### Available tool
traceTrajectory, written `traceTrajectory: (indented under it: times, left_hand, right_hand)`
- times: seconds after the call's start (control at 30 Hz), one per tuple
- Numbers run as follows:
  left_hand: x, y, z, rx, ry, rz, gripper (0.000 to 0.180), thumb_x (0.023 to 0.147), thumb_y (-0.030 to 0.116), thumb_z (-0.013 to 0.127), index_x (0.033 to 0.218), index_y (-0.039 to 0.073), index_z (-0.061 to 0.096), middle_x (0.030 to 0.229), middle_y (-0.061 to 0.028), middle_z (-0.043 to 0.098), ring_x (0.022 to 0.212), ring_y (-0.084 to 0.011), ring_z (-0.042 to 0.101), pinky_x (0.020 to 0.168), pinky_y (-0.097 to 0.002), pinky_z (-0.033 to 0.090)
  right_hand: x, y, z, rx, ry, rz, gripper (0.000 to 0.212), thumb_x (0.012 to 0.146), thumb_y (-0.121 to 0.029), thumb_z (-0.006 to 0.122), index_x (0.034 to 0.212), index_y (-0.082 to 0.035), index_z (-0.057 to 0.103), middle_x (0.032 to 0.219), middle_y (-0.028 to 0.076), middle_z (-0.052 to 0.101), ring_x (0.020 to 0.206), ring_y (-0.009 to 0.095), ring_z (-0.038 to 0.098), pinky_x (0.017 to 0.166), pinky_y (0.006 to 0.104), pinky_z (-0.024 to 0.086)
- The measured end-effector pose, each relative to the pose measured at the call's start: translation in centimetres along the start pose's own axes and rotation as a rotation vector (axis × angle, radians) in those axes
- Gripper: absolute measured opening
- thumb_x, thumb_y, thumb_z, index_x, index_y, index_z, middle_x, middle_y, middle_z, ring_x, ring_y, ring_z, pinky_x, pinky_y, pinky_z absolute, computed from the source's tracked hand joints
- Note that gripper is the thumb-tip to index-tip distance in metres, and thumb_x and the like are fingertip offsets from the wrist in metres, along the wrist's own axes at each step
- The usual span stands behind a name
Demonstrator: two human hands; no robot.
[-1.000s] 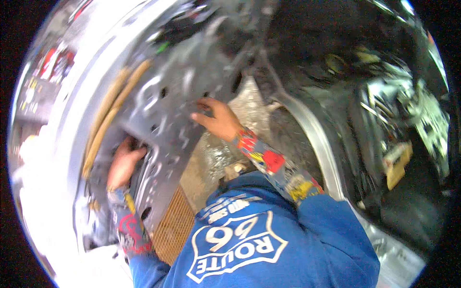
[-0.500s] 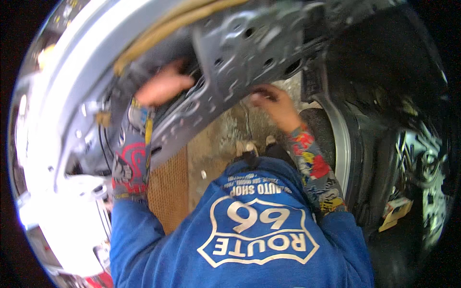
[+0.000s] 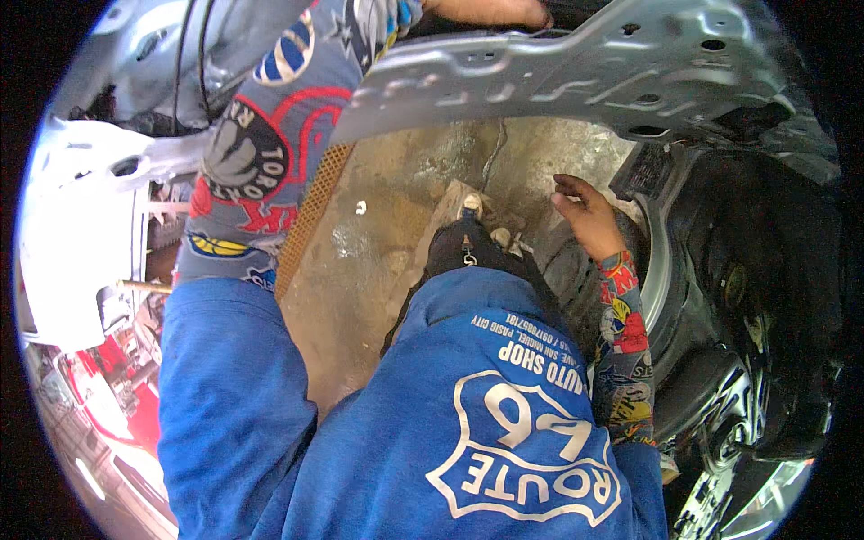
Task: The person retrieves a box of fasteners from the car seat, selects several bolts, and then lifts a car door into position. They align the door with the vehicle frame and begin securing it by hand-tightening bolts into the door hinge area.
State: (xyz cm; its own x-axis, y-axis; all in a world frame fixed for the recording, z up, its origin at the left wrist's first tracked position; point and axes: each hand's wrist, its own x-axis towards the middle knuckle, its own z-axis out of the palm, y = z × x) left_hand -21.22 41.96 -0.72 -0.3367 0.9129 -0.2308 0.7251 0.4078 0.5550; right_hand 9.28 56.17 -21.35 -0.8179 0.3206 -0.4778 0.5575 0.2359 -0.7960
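A grey stamped-metal car door shell [image 3: 531, 67] with holes runs across the upper part of the head view. My left arm, in a patterned sleeve, reaches up past its near edge. My left hand [image 3: 490, 11] is at the top rim beside a dark gap in the shell; most of its fingers are cut off or hidden. Below the shell, my right hand [image 3: 589, 216] hangs over the floor, apart from the metal. Its fingers are loosely bent and apart, with nothing seen in them.
On the right is the dark car body opening [image 3: 747, 207] with a pale sill edge [image 3: 664, 261]. A brown perforated strip [image 3: 313, 211] lies on the concrete floor [image 3: 378, 270]. White bodywork [image 3: 81, 234] and a red car [image 3: 108, 387] stand at the left.
My left hand has gone farther up, to the top rim of the view. The right hand has moved away from the shell's edge, down and right. The view itself has shifted.
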Motion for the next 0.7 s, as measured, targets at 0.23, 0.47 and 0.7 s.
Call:
traceTrajectory:
  times: [0.23,0.47,0.7]
  left_hand:
    - [-0.7,1.3,-0.3,0.106,-0.014,-0.046,0.055,0.084,0.037,0.063,0.119,-0.006,0.064,0.113,-0.0265,0.068,0.103,-0.0348,0.066,0.092,-0.0409,0.05]
    - [-1.1,2.3,0.2,0.187,-0.039,-0.119,0.055,0.083,0.038,0.064,0.115,-0.007,0.066,0.111,-0.0287,0.068,0.103,-0.036,0.066,0.091,-0.0413,0.051]
    - [-0.9,1.5,0.8,0.195,-0.141,-0.049,0.055,0.086,0.041,0.063,0.113,-0.007,0.067,0.113,-0.0276,0.068,0.104,-0.0353,0.065,0.092,-0.0407,0.05]
  right_hand:
    - [-0.7,3.9,9.7,-0.617,-0.232,-0.1,0.063,0.093,-0.051,0.059,0.139,-0.008,0.054,0.14,0.018,0.054,0.13,0.037,0.051,0.106,0.0506,0.041]
    - [-4.6,11.0,14.0,-0.721,-0.389,-0.11,0.087,0.092,-0.068,0.046,0.156,-0.011,0.027,0.162,0.019,0.024,0.15,0.039,0.022,0.117,0.0596,0.021]
    - [-5.1,12.4,14.7,-0.789,-0.243,-0.201,0.093,0.09,-0.066,0.052,0.157,-0.008,0.023,0.161,0.022,0.025,0.147,0.043,0.025,0.118,0.0589,0.018]
